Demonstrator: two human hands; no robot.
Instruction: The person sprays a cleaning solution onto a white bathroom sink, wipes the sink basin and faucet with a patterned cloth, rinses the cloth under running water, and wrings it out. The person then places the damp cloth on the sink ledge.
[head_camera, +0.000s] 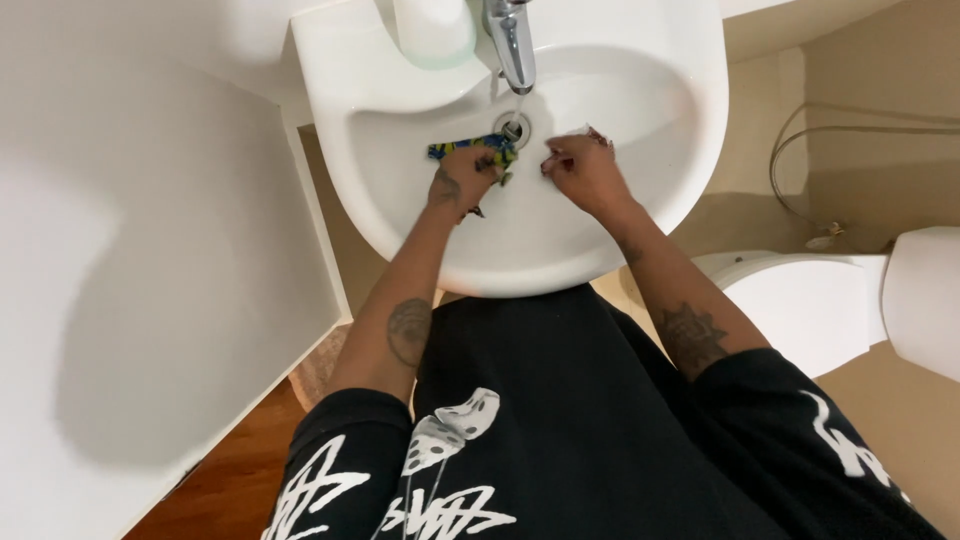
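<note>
Nearest to us hangs our black shirt (560, 420) w/ white print, soft cloth filling the near edge. Beyond it our two forearms reach far into a white sink (420, 230), smooth, glossy, rounded at its near rim. Our left hand (462, 178) is curled over a crumpled blue, yellow & green cloth (470, 150), fingers pressed down on it; the cloth lies on the basin floor just left of the drain (512, 128), touching it or nearly so. Our right hand (583, 170) sits just right of the drain, fingers bent & pinching sth small & pale (585, 130); can't tell what it is. Both hands are near each other, w/ a narrow gap between. A chrome tap (511, 40) juts over the drain at the far side. Left, a flat white wall (150, 250) stands close to the sink edge, little room there. Right, a white toilet (820, 300) w/ curved rim sits near, beige floor (900, 400) beyond it.
</note>
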